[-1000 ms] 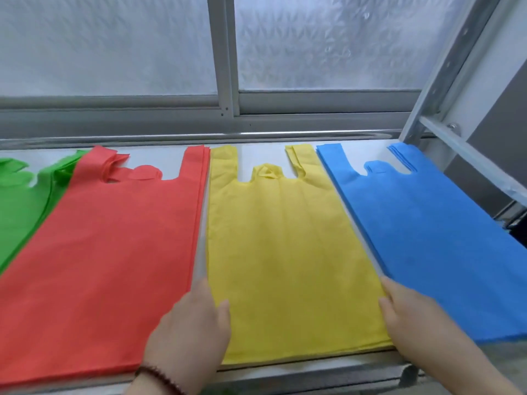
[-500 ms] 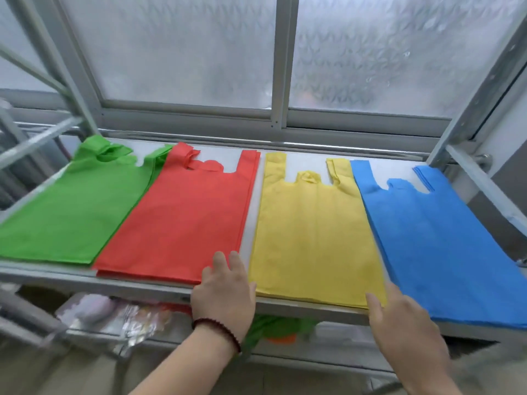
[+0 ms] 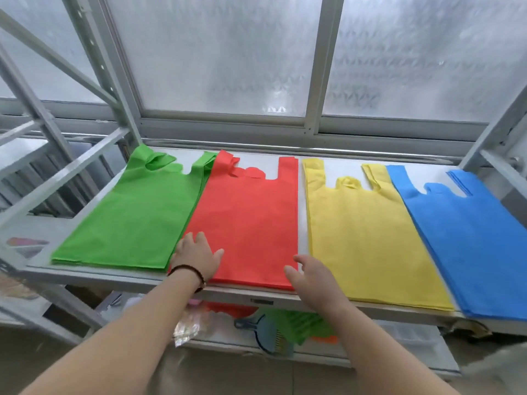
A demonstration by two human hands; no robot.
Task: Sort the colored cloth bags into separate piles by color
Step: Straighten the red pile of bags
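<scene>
Both hands have shifted left from the yellow pile [image 3: 368, 232] to the red pile [image 3: 248, 220]: left hand [image 3: 196, 258] flat on it, right hand [image 3: 310, 273] open at its near right corner. Sorting looks done; next we square its edges.

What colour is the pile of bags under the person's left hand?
Red: the red pile, second from the left, seen in the head view.
</scene>
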